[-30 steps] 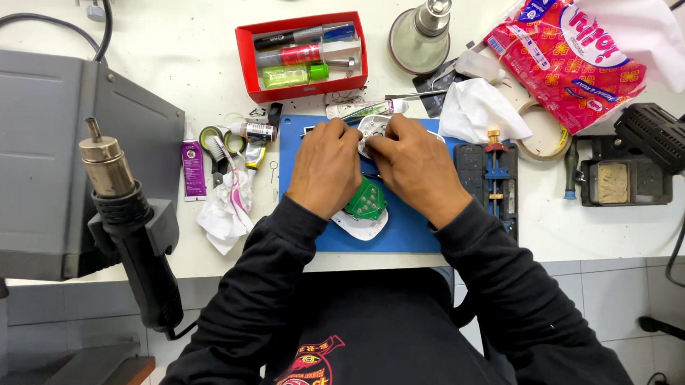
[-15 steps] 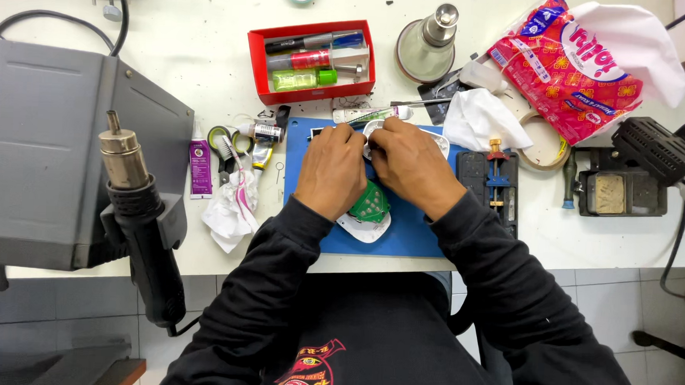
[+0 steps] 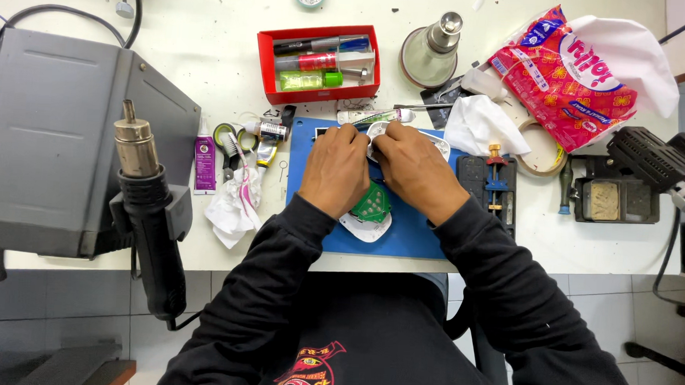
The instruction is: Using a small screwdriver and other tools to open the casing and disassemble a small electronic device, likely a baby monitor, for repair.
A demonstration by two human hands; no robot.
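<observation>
On the blue mat [image 3: 414, 234], a green circuit board [image 3: 373, 204] on a white shell [image 3: 366, 227] lies at 6 o'clock from both hands. The left hand [image 3: 334, 169] and right hand [image 3: 414, 169] meet fingertip to fingertip, pinching a small white part [image 3: 379, 134]. At 12 o'clock beyond sits a red tray [image 3: 320, 63].

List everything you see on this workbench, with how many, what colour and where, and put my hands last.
Mat: one, blue, centre.
Circuit board: one, green, under the hands.
White shell: one, beneath the board.
Tray: one, red, holding tubes, behind the mat.
Hot-air gun: one, black, left edge.
Grey box: one, far left.
Tissue pack: one, red, upper right.
Tape roll: one, tan, right.
Left hand: on a small white part.
Right hand: on the same part.
</observation>
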